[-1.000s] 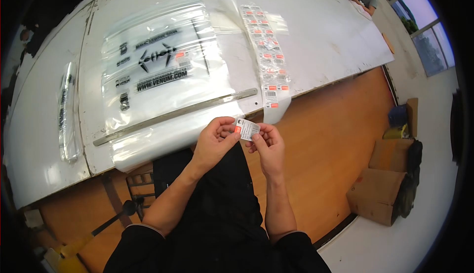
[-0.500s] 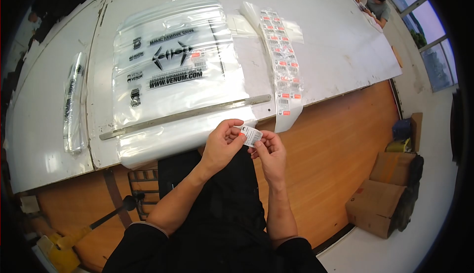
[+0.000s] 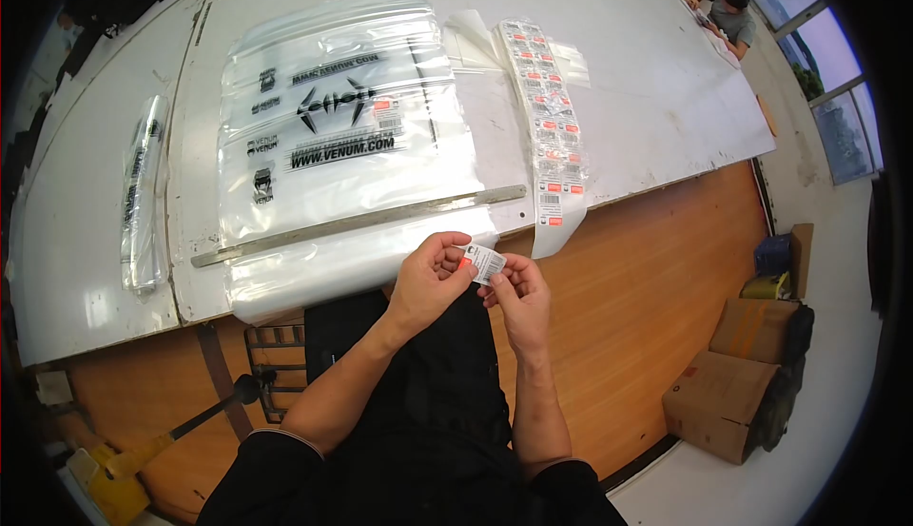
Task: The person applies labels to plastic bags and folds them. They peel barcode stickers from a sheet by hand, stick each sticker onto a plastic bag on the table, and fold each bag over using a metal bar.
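Between my two hands is a small white barcode sticker [image 3: 486, 263] with a red patch. My left hand [image 3: 430, 274] pinches its left side, and my right hand [image 3: 518, 298] grips its right side. Both are just off the table's near edge. Beyond them lies a stack of clear plastic bags [image 3: 333, 79] printed with black logos and web addresses; one sticker shows on it. A long metal ruler [image 3: 371, 224] lies across the stack's near part. To the right, a strip of barcode stickers [image 3: 552, 136] hangs slightly over the edge.
The white table [image 3: 647, 79] fills the upper view. A rolled plastic bag [image 3: 143, 193] lies at the left. Cardboard boxes [image 3: 718, 402] stand on the floor at right. Another person [image 3: 730, 17] is at the table's far right. Below left is a yellow-handled tool [image 3: 143, 457].
Both hands keep hold of the sticker in nearly the same place. The loose end of the sticker strip's backing has shifted slightly, and the view has moved a little.
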The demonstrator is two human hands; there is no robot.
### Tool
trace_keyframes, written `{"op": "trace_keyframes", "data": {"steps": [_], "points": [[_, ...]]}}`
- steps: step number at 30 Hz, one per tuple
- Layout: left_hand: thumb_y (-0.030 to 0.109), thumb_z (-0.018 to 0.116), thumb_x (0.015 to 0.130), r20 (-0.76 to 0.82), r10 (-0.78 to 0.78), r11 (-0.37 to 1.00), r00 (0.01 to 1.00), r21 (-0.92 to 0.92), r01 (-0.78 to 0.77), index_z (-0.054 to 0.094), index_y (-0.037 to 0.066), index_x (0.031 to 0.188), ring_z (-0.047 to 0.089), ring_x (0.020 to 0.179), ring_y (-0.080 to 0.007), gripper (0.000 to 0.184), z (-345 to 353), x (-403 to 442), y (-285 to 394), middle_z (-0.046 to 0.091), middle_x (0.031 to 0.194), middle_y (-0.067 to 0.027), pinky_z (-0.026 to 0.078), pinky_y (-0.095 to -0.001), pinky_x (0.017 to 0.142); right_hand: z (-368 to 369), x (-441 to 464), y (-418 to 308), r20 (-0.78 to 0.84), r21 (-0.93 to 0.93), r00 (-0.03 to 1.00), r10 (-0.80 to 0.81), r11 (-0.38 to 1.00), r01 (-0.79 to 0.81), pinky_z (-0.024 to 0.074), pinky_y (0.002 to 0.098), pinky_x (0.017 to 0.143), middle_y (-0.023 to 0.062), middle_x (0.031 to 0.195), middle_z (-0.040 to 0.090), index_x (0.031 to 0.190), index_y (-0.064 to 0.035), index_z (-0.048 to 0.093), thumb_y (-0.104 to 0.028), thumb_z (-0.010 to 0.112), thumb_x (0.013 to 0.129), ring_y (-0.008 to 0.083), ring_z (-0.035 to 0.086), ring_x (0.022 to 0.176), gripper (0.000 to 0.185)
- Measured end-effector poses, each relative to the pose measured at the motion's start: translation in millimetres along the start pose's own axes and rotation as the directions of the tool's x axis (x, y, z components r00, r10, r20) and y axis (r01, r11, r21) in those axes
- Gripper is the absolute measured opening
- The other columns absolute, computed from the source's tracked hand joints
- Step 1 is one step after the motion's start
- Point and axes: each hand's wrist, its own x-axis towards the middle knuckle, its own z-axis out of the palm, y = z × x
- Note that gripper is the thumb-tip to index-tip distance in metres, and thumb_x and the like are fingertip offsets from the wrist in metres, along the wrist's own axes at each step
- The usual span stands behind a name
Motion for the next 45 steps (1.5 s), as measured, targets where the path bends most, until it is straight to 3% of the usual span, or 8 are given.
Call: {"op": "trace_keyframes", "data": {"steps": [10,18,23,27,29,32,36,45], "points": [[0.001,0.069,0.094,-0.112,0.071,0.996,0.991,0.055,-0.065,0.059,-0.001,0.127,0.063,0.089,-0.0066,0.034,-34.4,7.5,16.9,0.068,0.102,-0.0033,0.052,-0.0221,0.079,2.5,0.6,-6.8,-0.067,-0.093,0.998,-0.013,0.996,0.007,0.0530,0.0251,0.069,0.0082,0.104,0.068,0.131,-0.0015,0.054,-0.008,0.063,0.100,0.0139,0.066,0.083,0.033],[0.009,0.075,0.085,-0.084,0.241,0.778,0.967,0.613,-0.141,0.063,0.005,0.127,0.054,0.081,-0.0055,0.044,-144.5,83.6,78.0,0.059,0.094,0.0022,0.048,-0.0215,0.076,12.9,3.8,-9.2,-0.071,-0.171,0.997,-0.030,0.985,0.017,0.0534,0.0261,0.071,0.0069,0.103,0.069,0.125,-0.0019,0.060,-0.007,0.065,0.099,0.0126,0.065,0.083,0.028],[0.016,0.076,0.083,0.017,0.188,0.618,0.982,0.775,-0.132,0.063,0.004,0.127,0.054,0.080,-0.0106,0.047,-174.3,141.7,119.0,0.058,0.092,-0.0006,0.048,-0.0265,0.076,36.6,42.1,-28.2,0.184,-0.663,0.884,-0.430,0.610,0.435,0.0563,0.0344,0.077,0.0109,0.106,0.071,0.117,-0.0014,0.066,-0.006,0.072,0.090,0.0242,0.069,0.090,0.028],[0.019,0.074,0.082,0.053,0.103,0.611,0.993,0.785,-0.105,0.064,0.005,0.127,0.054,0.083,-0.0142,0.048,-178.2,175.7,124.3,0.061,0.096,-0.0044,0.048,-0.0294,0.078,91.6,106.6,-39.4,0.449,-0.719,0.724,-0.523,0.269,0.641,0.0565,0.0368,0.081,0.0129,0.110,0.070,0.119,-0.0037,0.067,-0.009,0.078,0.084,0.0315,0.069,0.098,0.037],[0.019,0.074,0.081,0.107,0.140,0.646,0.984,0.743,-0.173,0.064,0.005,0.127,0.054,0.085,-0.0148,0.049,-179.5,189.5,114.7,0.061,0.096,-0.0055,0.048,-0.0298,0.079,118.7,142.3,-30.2,0.494,-0.718,0.762,-0.419,0.298,0.629,0.0525,0.0426,0.093,0.0136,0.121,0.066,0.123,-0.0031,0.064,-0.017,0.081,0.082,0.0325,0.063,0.112,0.047],[0.021,0.070,0.083,0.126,0.071,0.677,0.989,0.723,-0.141,0.064,0.003,0.127,0.054,0.087,-0.0156,0.048,-178.9,203.3,109.2,0.062,0.098,-0.0062,0.048,-0.0309,0.081,147.8,185.4,-16.5,0.596,-0.741,0.713,-0.368,0.089,0.666,0.0432,0.0523,0.105,0.0147,0.131,0.059,0.126,-0.0005,0.061,-0.026,0.081,0.082,0.0343,0.054,0.124,0.054],[0.022,0.068,0.084,0.159,0.061,0.641,0.985,0.750,-0.161,0.063,0.002,0.127,0.056,0.086,-0.0183,0.048,-186.6,216.4,102.4,0.063,0.094,-0.0101,0.048,-0.0316,0.081,151.5,201.4,-15.1,0.621,-0.777,0.766,-0.165,0.000,0.629,0.0321,0.0561,0.115,0.0137,0.139,0.057,0.132,-0.0022,0.059,-0.035,0.076,0.087,0.0335,0.050,0.134,0.058],[0.017,0.069,0.083,0.251,0.012,0.620,0.968,0.758,-0.204,0.062,0.001,0.128,0.061,0.085,-0.0241,0.048,-183.7,219.0,87.0,0.066,0.095,-0.0146,0.050,-0.0352,0.081,123.9,186.6,-30.5,0.593,-0.793,0.789,-0.163,0.052,0.607,0.0359,0.0558,0.110,0.0136,0.128,0.057,0.119,-0.0010,0.060,-0.027,0.080,0.082,0.0332,0.051,0.125,0.050]]}}
